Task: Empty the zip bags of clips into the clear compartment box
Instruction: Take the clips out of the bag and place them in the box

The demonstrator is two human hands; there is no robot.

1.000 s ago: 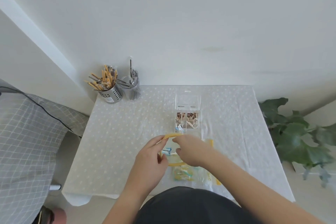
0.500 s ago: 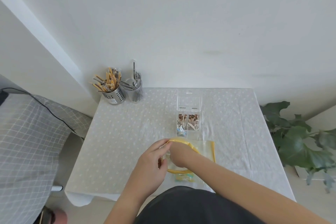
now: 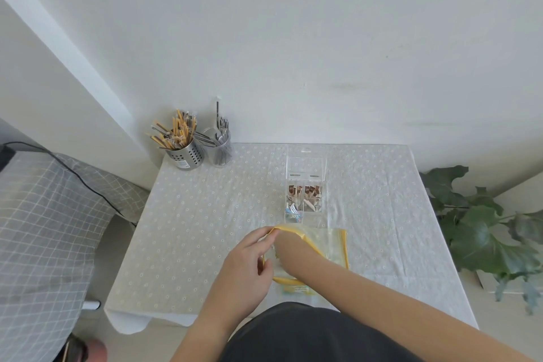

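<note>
A clear compartment box [image 3: 305, 200] stands open on the table, its lid tipped back; brown, white and blue clips lie in its compartments. Just in front of it a clear zip bag with a yellow zip edge [image 3: 296, 232] is held open. My left hand [image 3: 249, 261] pinches the bag's left rim. My right hand is pushed inside the bag mouth, so only the wrist and forearm [image 3: 296, 253] show; its fingers are hidden. A second zip bag [image 3: 338, 247] lies flat to the right, and another bag with coloured clips [image 3: 296, 289] peeks out below my arm.
A perforated steel cup of yellow sticks [image 3: 183, 153] and a clear cup of metal pieces [image 3: 220, 150] stand at the table's back left corner. A leafy plant [image 3: 484, 238] sits off the right edge. A checked cloth [image 3: 44, 214] lies to the left.
My right hand has gone from the bag's top edge into the open mouth, deeper each frame. The left hand keeps hold of the rim.
</note>
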